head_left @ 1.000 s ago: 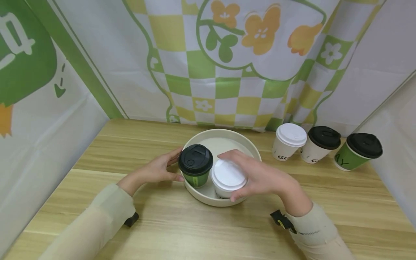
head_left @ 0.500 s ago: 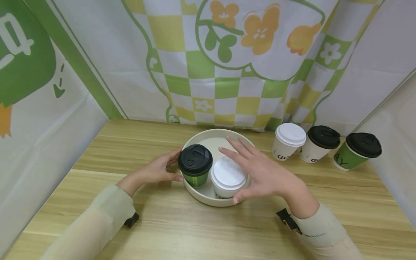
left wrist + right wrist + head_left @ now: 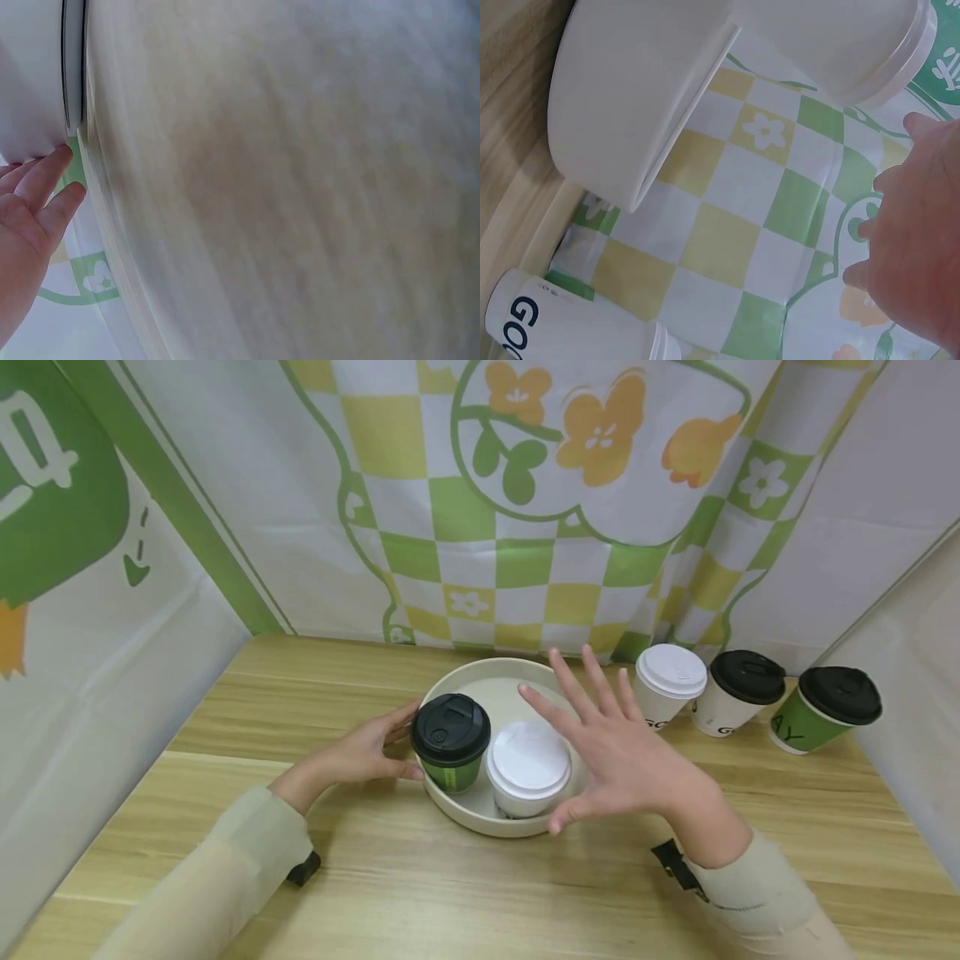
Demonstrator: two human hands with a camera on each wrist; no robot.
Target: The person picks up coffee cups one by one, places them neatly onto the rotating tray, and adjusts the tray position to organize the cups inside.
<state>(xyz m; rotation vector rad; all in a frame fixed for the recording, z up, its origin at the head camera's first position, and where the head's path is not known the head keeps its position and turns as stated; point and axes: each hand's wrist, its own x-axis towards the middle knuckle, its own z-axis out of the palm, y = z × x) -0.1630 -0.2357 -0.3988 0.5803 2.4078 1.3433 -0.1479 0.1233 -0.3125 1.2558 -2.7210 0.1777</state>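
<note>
A round cream tray [image 3: 498,667] stands on the wooden table, with two lidded paper cups inside. The green cup with a black lid [image 3: 450,739] is upright at the tray's left, and the white cup with a white lid [image 3: 529,768] is beside it, nearer the front right. My left hand [image 3: 363,747] is at the tray's left side; in the left wrist view its fingertips [image 3: 58,154] touch the outer wall. Spread wide, my right hand [image 3: 618,760] hovers beside and above the white cup, apart from it and holding nothing.
Along the back right stand a white cup with a white lid [image 3: 667,681], a white cup with a black lid [image 3: 738,693] and a green cup with a black lid [image 3: 825,710]. A checkered cloth [image 3: 517,560] hangs behind the table [image 3: 480,893].
My right hand has let go of the white cup, spread its fingers and drawn back up and to the right. The cups, tray and left hand look the same.
</note>
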